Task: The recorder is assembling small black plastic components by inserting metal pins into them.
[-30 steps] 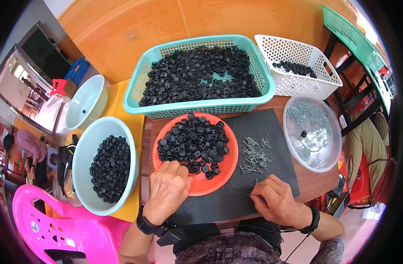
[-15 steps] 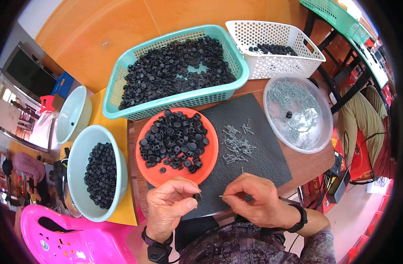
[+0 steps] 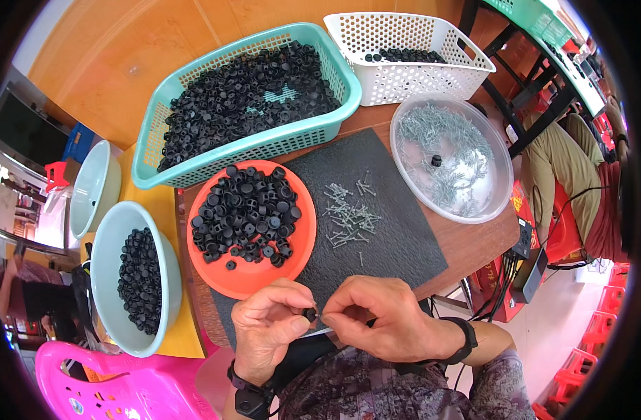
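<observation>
My left hand (image 3: 270,323) pinches a small black round cap (image 3: 309,314) between thumb and fingertips. Close beside it, my right hand (image 3: 378,316) has thumb and forefinger closed on a thin silver screw, mostly hidden by the fingers. Its end is at the cap; whether it has entered cannot be made out. Beyond my left hand, an orange-red plate (image 3: 218,279) bears a heap of black caps. Past my right hand, loose silver screws (image 3: 348,220) lie scattered on a black mat (image 3: 399,234).
A green basket (image 3: 247,149) of black parts and a white basket (image 3: 425,82) stand at the back. A clear round tub (image 3: 499,183) of screws is at right, with one black cap inside. Pale blue basins (image 3: 168,280) and a pink chair (image 3: 135,388) are at left. A seated person (image 3: 569,164) is at far right.
My right hand has moved left, bringing the screw up to the cap in my left hand. The view has shifted, so the table's things appear farther left and up.
</observation>
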The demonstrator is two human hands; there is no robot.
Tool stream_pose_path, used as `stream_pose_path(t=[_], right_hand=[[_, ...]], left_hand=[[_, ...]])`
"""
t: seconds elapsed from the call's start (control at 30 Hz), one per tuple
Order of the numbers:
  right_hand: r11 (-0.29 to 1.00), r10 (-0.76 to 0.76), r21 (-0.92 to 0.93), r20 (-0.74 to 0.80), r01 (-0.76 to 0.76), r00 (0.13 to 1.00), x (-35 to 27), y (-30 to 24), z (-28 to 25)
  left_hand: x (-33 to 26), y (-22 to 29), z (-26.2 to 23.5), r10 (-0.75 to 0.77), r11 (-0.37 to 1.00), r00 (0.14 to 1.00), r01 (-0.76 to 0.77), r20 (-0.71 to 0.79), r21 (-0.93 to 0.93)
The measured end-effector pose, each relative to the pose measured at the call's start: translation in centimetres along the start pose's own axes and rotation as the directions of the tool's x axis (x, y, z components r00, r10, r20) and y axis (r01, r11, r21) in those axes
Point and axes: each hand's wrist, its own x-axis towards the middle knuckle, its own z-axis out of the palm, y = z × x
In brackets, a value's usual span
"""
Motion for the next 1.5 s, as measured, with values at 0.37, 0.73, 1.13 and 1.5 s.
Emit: stream_pose_path(t=[0.37,0.73,1.13,1.5], right_hand=[[0.967,0.247,0.026,0.14,-0.253,0.959,0.4,-0.4,-1.0],[0.93,0.32,0.17,0.052,-0.324,0.946,-0.5,0.0,-0.1],[0.909,-0.325,-0.298,-0.071,0.291,0.943,-0.4,1.6,0.5],[0.919,-0.329,-0.244,-0.037,0.311,0.944,-0.3,2.1,-0.1]], left_hand=[[0.0,0.9,-0.1,0.132,0.859,0.983,-0.179,0.13,0.479],[-0.2,-0.2,0.3,0.204,0.853,0.974,-0.228,0.103,0.469],[-0.6,-0.7,0.8,-0.117,0.989,0.985,0.103,-0.126,-0.109],[-0.4,-1.4,0.2,-0.261,0.901,0.964,0.263,0.052,-0.346]])
